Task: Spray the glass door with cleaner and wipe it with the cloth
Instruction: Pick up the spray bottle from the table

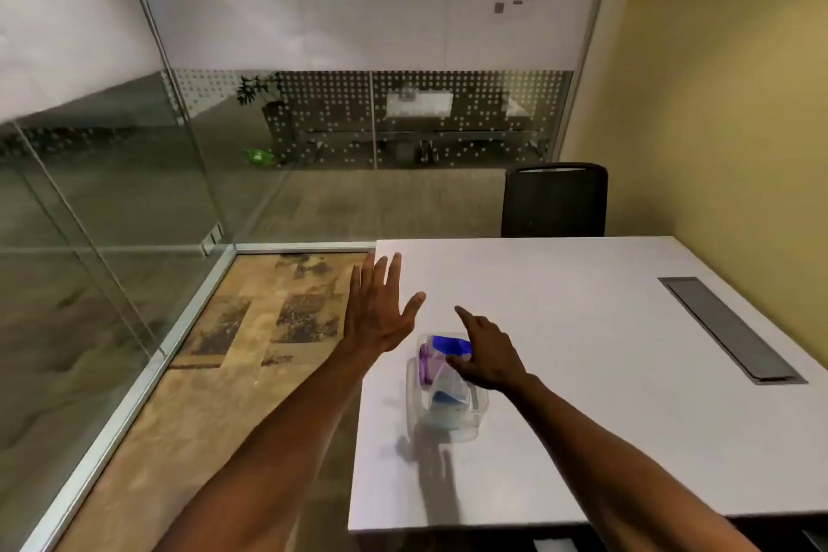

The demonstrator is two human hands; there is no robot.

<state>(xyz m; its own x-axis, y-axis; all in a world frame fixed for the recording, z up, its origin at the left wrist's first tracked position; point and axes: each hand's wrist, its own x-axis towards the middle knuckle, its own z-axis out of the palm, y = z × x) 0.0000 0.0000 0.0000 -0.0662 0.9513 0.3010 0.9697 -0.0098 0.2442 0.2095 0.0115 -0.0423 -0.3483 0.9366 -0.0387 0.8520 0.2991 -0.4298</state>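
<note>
- Far left stands the glass door [103, 202], a clear pane in a thin metal frame, set at an angle to the glass wall [358, 58] behind it, whose upper part is frosted and whose lower band carries a dotted pattern.
- Below the glass, the floor [251, 327] shows worn, patchy tan and dark tiles edged by a pale metal track.
- The left hand [378, 309] is spread flat with fingers apart, empty, hovering over the near-left edge of the white table [582, 327].
- Just right of it, on the table, sits a clear plastic container [448, 412] holding a blue item and something purple; they are too blurred for me to tell which is the cleaner or the cloth.
- The right hand [486, 352] hangs loose directly above that container, forefinger pointing forward, other fingers curled down toward the contents; it grips nothing that I can see.
- Beyond the table's far edge stands a black chair [555, 202].
- A grey cable slot [730, 327] is set into the tabletop towards the right.
- The yellow wall [739, 81] closes the right side.
</note>
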